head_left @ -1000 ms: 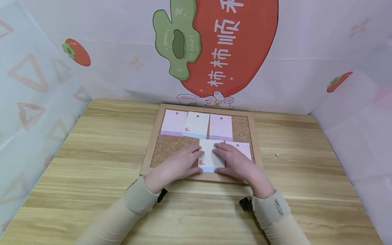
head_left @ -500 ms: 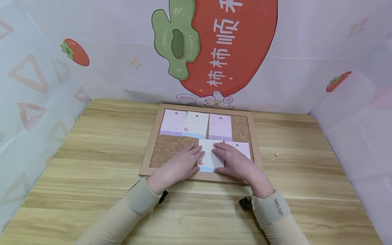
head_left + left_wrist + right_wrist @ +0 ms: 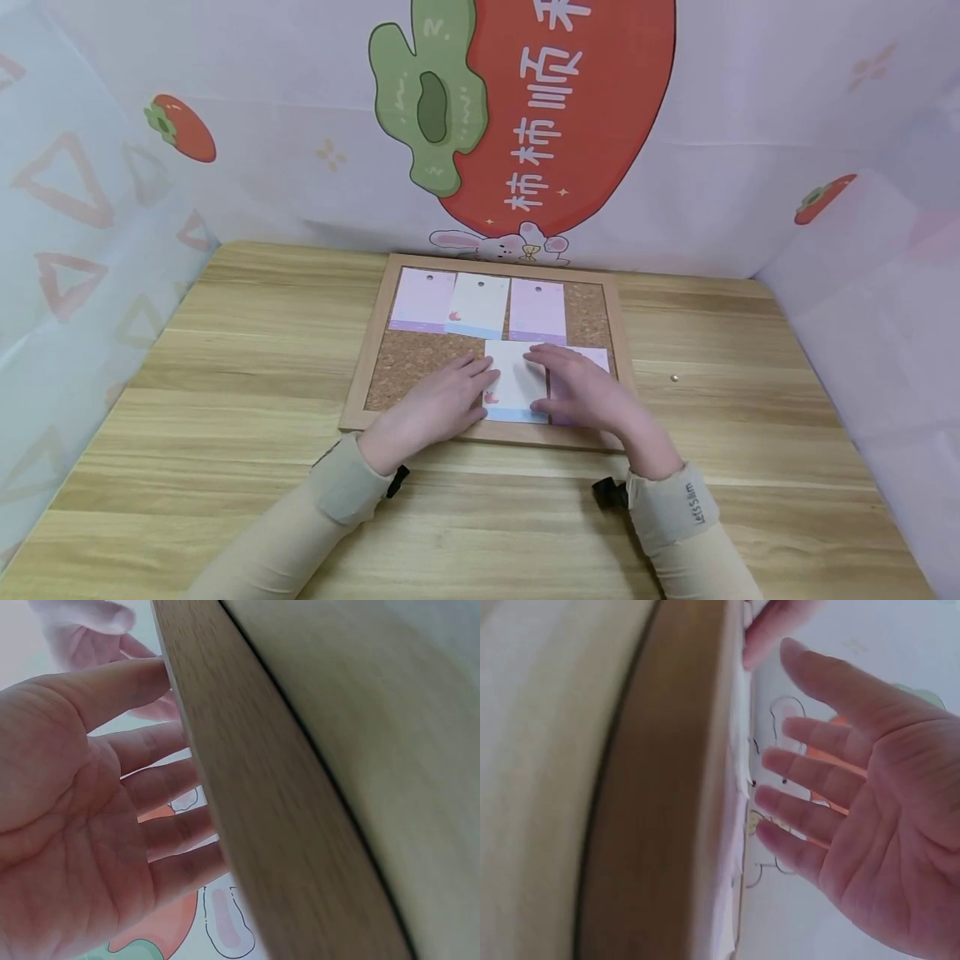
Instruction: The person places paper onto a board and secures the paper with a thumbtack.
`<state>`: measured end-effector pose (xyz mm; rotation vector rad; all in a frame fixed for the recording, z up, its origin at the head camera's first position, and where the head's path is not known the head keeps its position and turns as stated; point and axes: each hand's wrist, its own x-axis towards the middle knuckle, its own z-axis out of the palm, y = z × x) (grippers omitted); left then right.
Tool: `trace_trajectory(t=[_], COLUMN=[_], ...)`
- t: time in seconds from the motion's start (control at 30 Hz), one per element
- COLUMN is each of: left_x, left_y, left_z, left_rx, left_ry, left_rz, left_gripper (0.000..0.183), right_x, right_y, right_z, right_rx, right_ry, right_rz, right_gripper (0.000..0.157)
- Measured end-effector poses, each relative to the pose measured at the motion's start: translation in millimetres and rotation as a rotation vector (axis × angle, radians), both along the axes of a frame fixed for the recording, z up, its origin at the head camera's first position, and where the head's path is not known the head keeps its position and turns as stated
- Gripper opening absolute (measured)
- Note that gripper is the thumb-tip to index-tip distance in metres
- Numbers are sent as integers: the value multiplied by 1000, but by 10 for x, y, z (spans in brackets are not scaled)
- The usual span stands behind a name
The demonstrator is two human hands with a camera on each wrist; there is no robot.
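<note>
On a wood-framed corkboard (image 3: 420, 360) lies a white note card (image 3: 516, 385) with a red drawing and a blue lower band, in the lower row. My left hand (image 3: 437, 406) rests its fingertips on that card's left edge, fingers fairly straight. Over its right side hovers my right hand (image 3: 588, 393), fingers extended; the right wrist view shows these fingertips (image 3: 769, 796) apart from the board. Beneath the right hand, a lilac card (image 3: 595, 358) is partly covered. Two lilac cards and a white card (image 3: 477, 304), each with a pin near its top, form the upper row.
A small pin (image 3: 674, 378) lies on the wooden table (image 3: 750, 433), right of the board. Behind the table hangs a printed backdrop (image 3: 300, 192), with similar sheets at both sides.
My right hand has lifted off the white card and shifted slightly right, uncovering its right edge. The left hand stays on the card's left edge.
</note>
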<state>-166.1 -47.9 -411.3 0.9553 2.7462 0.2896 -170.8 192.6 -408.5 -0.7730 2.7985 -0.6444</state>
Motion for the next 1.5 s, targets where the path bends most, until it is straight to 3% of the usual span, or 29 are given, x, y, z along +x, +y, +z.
trace_trajectory(t=[0.33, 0.53, 0.77, 0.9, 1.03, 1.2, 1.5], left_x=[11, 16, 12, 13, 11, 6, 9], left_y=[-10, -22, -29, -30, -26, -16, -27], left_z=[6, -4, 1, 4, -1, -7, -1], left_rx=[26, 36, 41, 45, 47, 41, 39], left_ry=[0, 4, 0, 3, 7, 7, 6], left_rz=[-10, -14, -14, -20, -19, -15, -23], left_gripper=[53, 53, 53, 53, 53, 53, 53], right_x=[-37, -29, -45, -44, -16, 25, 40], right_y=[416, 729, 1116, 1296, 1441, 1638, 1944], right_z=[58, 133, 81, 56, 75, 65, -154], right_rx=[-321, -375, -506, -551, -521, -388, -298], right_ry=[-90, -123, -207, -187, -122, -40, -39], right_rz=[10, -72, -154, -183, -262, -360, -454], right_gripper=[63, 57, 48, 44, 43, 40, 33])
